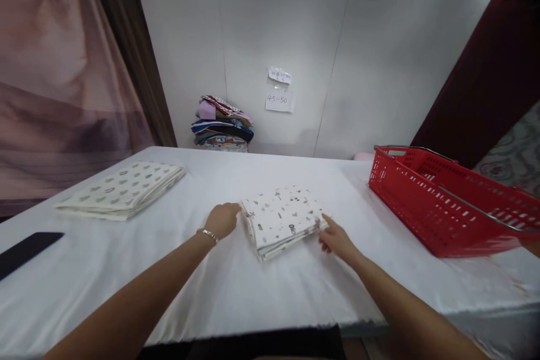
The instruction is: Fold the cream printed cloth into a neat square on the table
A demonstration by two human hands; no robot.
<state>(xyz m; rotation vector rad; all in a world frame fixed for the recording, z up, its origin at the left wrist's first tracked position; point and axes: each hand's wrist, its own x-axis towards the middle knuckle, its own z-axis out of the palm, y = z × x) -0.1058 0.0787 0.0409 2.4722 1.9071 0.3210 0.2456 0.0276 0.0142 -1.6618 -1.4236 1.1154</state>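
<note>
A folded white cloth [284,214] printed with small dark and brown motifs lies in front of me, its layered edges facing my side. My left hand [223,220], with a bracelet at the wrist, is closed at the cloth's left corner, fingertips pinching the edge. At the opposite side my right hand [336,241] has its index finger along the right edge and the other fingers curled below, gripping the corner. Further left rests a second folded cloth [126,185], cream with grey heart-like shapes, touched by neither hand.
A white-covered table [211,292] carries everything. To the right stands a red plastic basket [422,208] with metal handles. A dark flat object [29,250] lies at the left edge. Behind the table is a pile of folded fabrics [223,126] against the wall, near paper labels [279,100].
</note>
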